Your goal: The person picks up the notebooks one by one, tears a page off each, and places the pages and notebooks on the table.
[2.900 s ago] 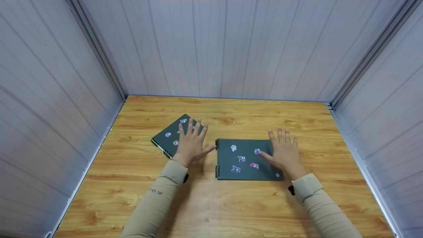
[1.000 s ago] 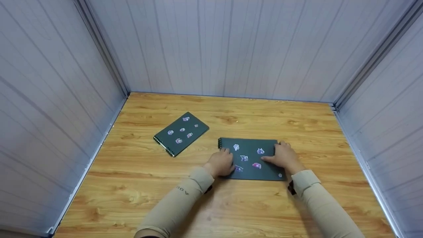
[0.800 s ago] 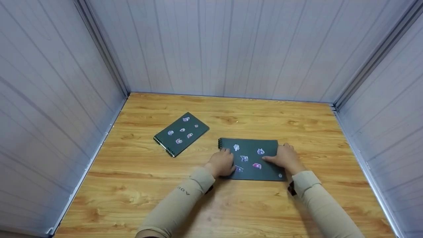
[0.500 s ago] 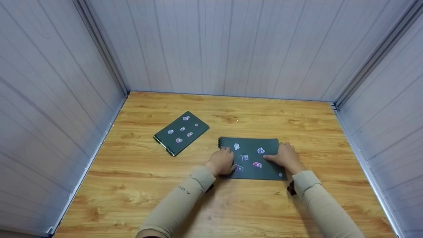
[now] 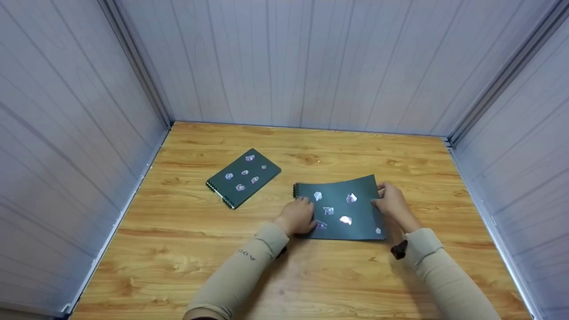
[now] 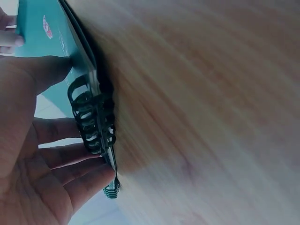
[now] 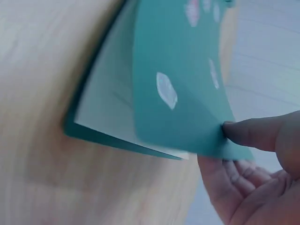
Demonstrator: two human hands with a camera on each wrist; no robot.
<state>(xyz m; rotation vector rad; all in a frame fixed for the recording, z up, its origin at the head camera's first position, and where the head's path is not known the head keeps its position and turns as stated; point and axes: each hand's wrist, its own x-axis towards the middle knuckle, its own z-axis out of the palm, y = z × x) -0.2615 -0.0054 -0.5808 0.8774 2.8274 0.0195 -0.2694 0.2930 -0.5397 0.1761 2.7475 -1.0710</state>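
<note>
A dark green spiral notebook (image 5: 362, 222) with several stickers on its cover lies in front of the person, rings to the left. At the ringed spine is my left hand (image 5: 297, 217); in the left wrist view its thumb presses the cover and its fingers reach along the black rings (image 6: 89, 117). My right hand (image 5: 393, 202) pinches the free edge of the front cover (image 7: 183, 108) between thumb and fingers. That edge is bent up, and the right wrist view shows the pale pages (image 7: 108, 93) lying flat below it on the back cover.
A second dark green spiral notebook (image 5: 262, 177) with stickers lies closed and slanted on the wooden table (image 5: 178, 266), back left of the first. Pale panel walls (image 5: 284, 66) enclose the table at the back and both sides.
Both hands were spread over the notebooks at first; the left then went to the spine, the right to the cover's right side. Since half a second ago the right hand has lifted the cover's edge.
</note>
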